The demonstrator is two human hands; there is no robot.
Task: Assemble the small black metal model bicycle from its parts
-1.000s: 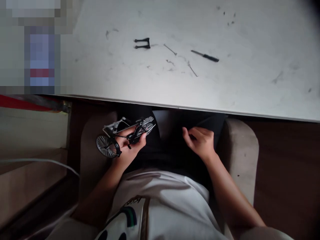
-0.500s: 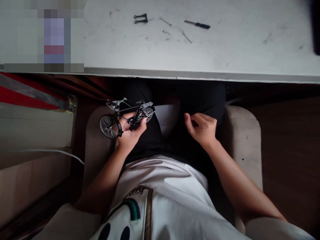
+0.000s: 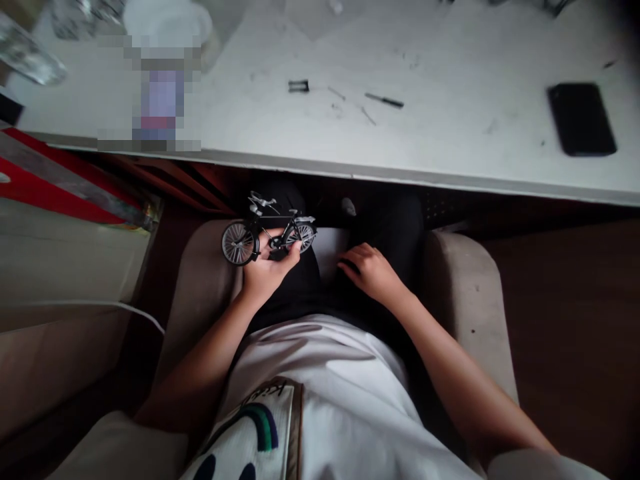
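Observation:
A small black model bicycle with silver spokes and handlebars is held upright above my left thigh. My left hand grips it from below, the thumb lying by the rear wheel. Near my right thigh hovers my right hand, with fingers loosely curved, thumb apart from them and no object visible in it. On the white table ahead lie a small black screwdriver, a black forked part and two thin metal rods, one of them a rod nearer the edge.
The table edge runs across above my knees. A black phone-like slab lies at the right of the table. White round containers and clear plastic stand at the far left. Chair arms flank me.
The view has tilted up and shows more of the table. My right hand has moved left, nearer the model bicycle, and its fingers have loosened. The bicycle has turned slightly in my left hand.

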